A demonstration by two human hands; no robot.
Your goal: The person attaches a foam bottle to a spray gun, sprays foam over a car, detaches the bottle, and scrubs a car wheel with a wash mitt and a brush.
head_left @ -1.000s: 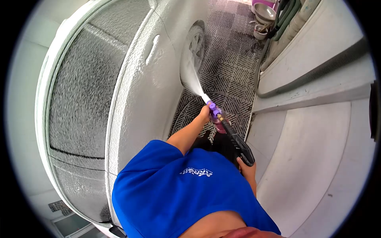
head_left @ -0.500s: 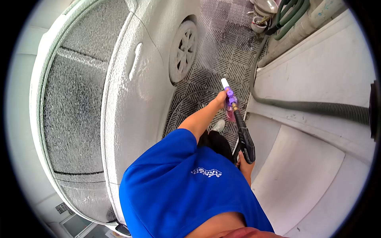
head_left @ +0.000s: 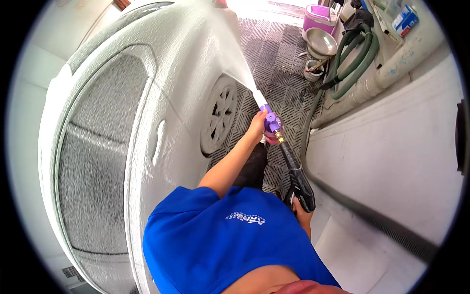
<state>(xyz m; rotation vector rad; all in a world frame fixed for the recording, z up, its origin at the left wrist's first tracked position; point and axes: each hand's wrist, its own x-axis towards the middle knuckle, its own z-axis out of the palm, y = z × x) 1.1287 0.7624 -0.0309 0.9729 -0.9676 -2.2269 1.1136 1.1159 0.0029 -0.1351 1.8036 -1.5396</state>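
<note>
Now both hands (head_left: 258,125) grip the spray gun (head_left: 290,156), its white jet (head_left: 238,62) fanning toward the foam-coated car (head_left: 183,112).

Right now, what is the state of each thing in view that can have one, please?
Spray gun: spraying white toward the car
Left hand: closed around the gun's front
Right hand: closed on the gun's rear grip
Car: coated with white foam
Side window: shut, foam-covered
Wheel: foamy
Green hose: coiled

Bright scene, blown-out glare at top, car (head_left: 183,127) bowed by fisheye distortion, black corners
</note>
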